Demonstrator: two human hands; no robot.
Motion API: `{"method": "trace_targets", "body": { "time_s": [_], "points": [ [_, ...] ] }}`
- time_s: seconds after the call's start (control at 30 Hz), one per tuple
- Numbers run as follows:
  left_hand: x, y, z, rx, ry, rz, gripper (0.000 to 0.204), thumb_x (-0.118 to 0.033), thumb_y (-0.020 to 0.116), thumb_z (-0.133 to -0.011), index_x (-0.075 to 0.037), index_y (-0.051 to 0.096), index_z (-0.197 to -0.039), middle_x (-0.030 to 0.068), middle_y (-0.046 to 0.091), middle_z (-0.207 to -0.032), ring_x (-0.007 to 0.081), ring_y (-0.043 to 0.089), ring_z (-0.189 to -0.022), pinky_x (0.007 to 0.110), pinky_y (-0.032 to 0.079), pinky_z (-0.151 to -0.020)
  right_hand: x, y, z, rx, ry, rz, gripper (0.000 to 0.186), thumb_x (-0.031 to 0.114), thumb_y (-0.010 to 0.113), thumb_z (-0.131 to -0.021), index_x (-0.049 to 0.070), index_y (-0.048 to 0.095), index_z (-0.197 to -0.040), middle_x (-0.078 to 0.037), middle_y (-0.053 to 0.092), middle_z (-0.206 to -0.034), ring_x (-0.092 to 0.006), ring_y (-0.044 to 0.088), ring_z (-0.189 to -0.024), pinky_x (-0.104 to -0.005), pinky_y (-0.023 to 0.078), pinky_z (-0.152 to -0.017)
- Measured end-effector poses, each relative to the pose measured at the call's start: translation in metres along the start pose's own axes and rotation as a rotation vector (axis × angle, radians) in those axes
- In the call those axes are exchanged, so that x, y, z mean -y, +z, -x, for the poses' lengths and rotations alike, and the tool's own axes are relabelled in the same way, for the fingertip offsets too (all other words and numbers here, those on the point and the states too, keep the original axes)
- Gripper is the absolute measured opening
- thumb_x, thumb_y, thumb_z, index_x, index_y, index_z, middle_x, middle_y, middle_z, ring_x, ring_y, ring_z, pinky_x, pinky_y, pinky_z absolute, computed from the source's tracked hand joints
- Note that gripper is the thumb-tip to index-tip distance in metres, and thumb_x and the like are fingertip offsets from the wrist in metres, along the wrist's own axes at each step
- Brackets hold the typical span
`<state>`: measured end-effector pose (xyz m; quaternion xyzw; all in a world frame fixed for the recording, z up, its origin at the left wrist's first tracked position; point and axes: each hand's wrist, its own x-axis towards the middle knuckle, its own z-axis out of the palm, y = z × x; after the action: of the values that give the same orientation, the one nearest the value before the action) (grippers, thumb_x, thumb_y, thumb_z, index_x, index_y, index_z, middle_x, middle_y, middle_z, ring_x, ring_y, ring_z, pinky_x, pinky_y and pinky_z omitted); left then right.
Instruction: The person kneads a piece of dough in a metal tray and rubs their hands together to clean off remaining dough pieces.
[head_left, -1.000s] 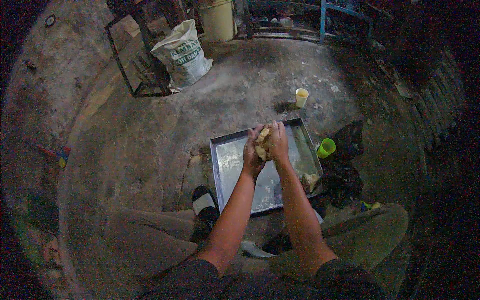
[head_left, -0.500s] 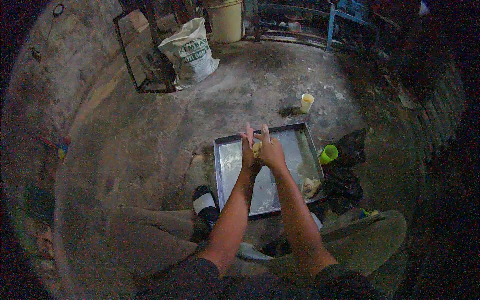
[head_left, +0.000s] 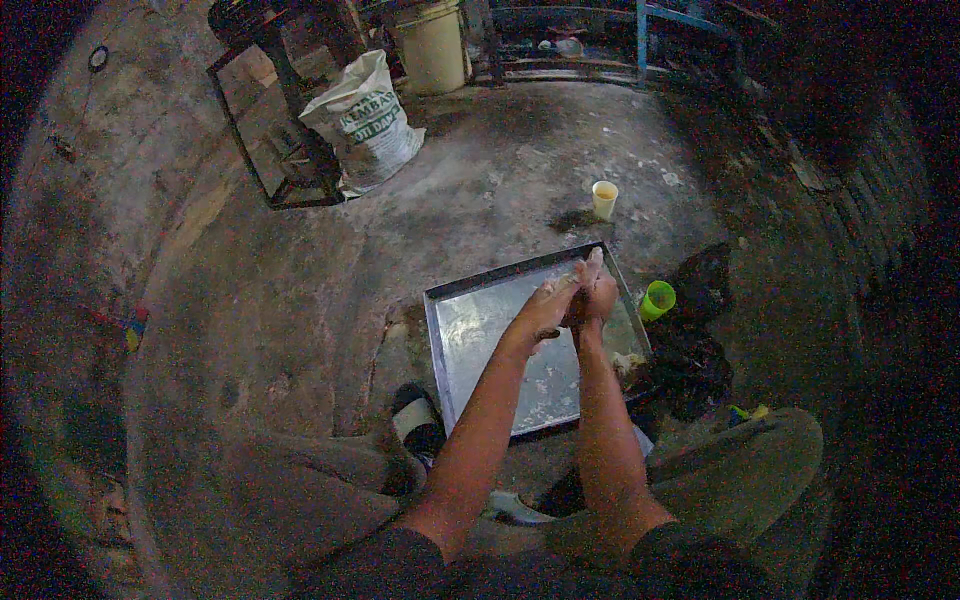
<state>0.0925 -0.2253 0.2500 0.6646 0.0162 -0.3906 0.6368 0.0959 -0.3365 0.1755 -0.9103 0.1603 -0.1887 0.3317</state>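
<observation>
My left hand [head_left: 543,306] and my right hand [head_left: 598,290] are pressed palm to palm above the far right part of a flat metal tray [head_left: 478,345] on the concrete floor. A pale, dough-like lump is squeezed between the palms and is almost wholly hidden. Both hands are dusted with white. The tray's surface is smeared with pale powder. A few small pale lumps [head_left: 629,361] lie at its right edge, beside my right forearm.
A green cup [head_left: 657,298] stands just right of the tray, beside a dark cloth heap [head_left: 697,345]. A yellowish cup [head_left: 604,198] stands beyond the tray. At the back are a white sack [head_left: 365,120], a metal frame [head_left: 262,140] and a bucket [head_left: 432,45]. My sandalled foot [head_left: 414,420] is beside the tray's near left corner.
My hands have slid against each other with the lump between them, the right hand now further forward. The lump showed between the palms a second ago and is now covered.
</observation>
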Motion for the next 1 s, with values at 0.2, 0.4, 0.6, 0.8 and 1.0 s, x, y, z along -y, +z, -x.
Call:
{"method": "trace_targets", "body": {
  "time_s": [0.2,0.4,0.6,0.8,1.0],
  "points": [
    [0.029,-0.010,-0.024,-0.578,0.242,0.563,0.042,-0.042,0.064,-0.083,-0.002,0.059,-0.096,0.0091,0.063,-0.092,0.0181,0.061,-0.082,0.034,0.050,-0.068,0.068,-0.031,0.013,0.220,0.329,-1.272,0.042,0.044,0.030,-0.099,0.007,0.045,-0.111,-0.009,0.059,-0.099,-0.0215,0.056,-0.092,-0.0373,0.042,-0.086],
    [0.034,-0.062,-0.024,-0.617,0.374,0.919,0.043,-0.047,0.066,-0.081,-0.004,0.063,-0.082,0.0067,0.064,-0.078,0.0162,0.062,-0.066,0.031,0.050,-0.061,0.066,0.013,0.013,0.005,0.345,-1.049,0.054,0.053,0.032,-0.096,0.004,0.050,-0.112,-0.010,0.061,-0.094,-0.0174,0.055,-0.079,-0.0319,0.044,-0.072],
    [0.015,-0.040,0.013,-0.961,0.619,0.075,0.038,-0.036,0.065,-0.086,-0.002,0.062,-0.069,0.0037,0.060,-0.063,0.0128,0.055,-0.056,0.032,0.045,-0.053,0.085,0.033,0.039,0.158,0.527,-0.977,0.068,0.061,0.029,-0.093,0.001,0.057,-0.107,-0.010,0.062,-0.099,-0.0196,0.060,-0.087,-0.0305,0.047,-0.079],
    [0.029,-0.038,0.004,-0.671,0.953,-0.440,0.034,-0.035,0.049,-0.092,-0.003,0.060,-0.096,0.0133,0.059,-0.093,0.0289,0.056,-0.089,0.041,0.042,-0.080,0.083,-0.007,0.037,0.224,0.907,-1.721,0.063,0.059,0.028,-0.093,0.005,0.059,-0.103,-0.009,0.064,-0.095,-0.0256,0.062,-0.086,-0.0378,0.050,-0.078],
    [0.024,0.017,-0.002,-0.512,0.970,-0.351,0.044,-0.040,0.038,-0.096,-0.003,0.049,-0.118,0.0153,0.044,-0.127,0.0323,0.032,-0.124,0.042,0.020,-0.107,0.060,-0.039,0.014,-0.221,1.021,-1.438,0.063,0.057,0.038,-0.091,-0.002,0.057,-0.102,-0.014,0.062,-0.094,-0.0254,0.061,-0.082,-0.0388,0.050,-0.073]
  ]
}}
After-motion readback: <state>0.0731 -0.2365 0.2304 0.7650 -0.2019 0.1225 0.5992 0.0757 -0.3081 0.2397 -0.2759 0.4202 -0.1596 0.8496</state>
